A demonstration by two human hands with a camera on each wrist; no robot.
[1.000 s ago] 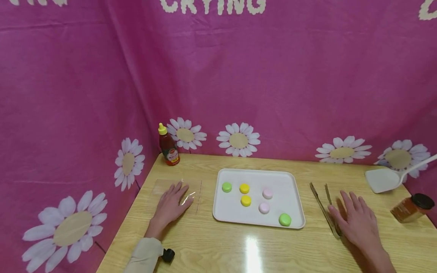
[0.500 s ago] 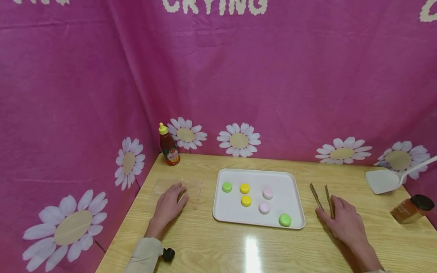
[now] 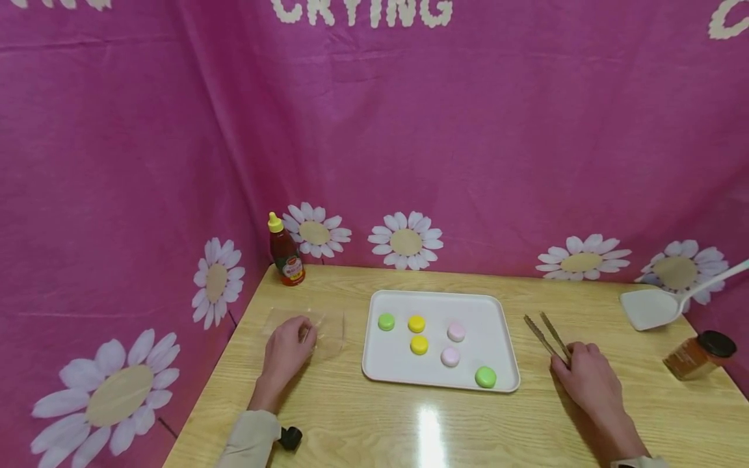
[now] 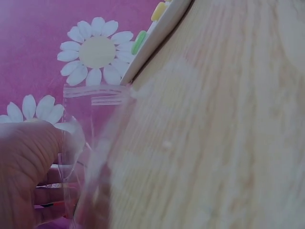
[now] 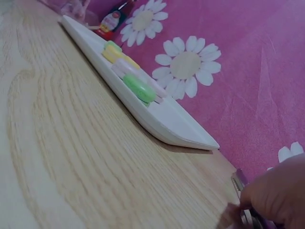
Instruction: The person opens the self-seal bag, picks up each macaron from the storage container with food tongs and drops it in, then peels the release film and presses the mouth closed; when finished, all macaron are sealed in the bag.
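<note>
My left hand (image 3: 287,349) is at the left of the table, thumb and curled fingers pinching a clear plastic zip bag (image 3: 332,330). In the left wrist view the bag (image 4: 102,98), with a ridged strip along its top edge, stands partly raised off the wood beside the hand (image 4: 26,167). At the right, my right hand (image 3: 590,385) grips metal tongs (image 3: 543,338) around their closed end; both arms point away from me, spread apart. Only a small part of the tongs (image 5: 238,183) shows beside the thumb in the right wrist view.
Between the hands lies a white tray (image 3: 433,374) bearing green, yellow (image 3: 419,344) and pale pink macarons. A red sauce bottle (image 3: 287,257) stands back left. A white spatula (image 3: 651,309) and a dark-lidded jar (image 3: 699,356) are at right. A pink cloth (image 3: 468,143) hangs behind.
The left hand's fingers have curled from lying flat on the bag to pinching it. The right hand has moved left and closed around the tongs, whose arms now stand slightly turned.
</note>
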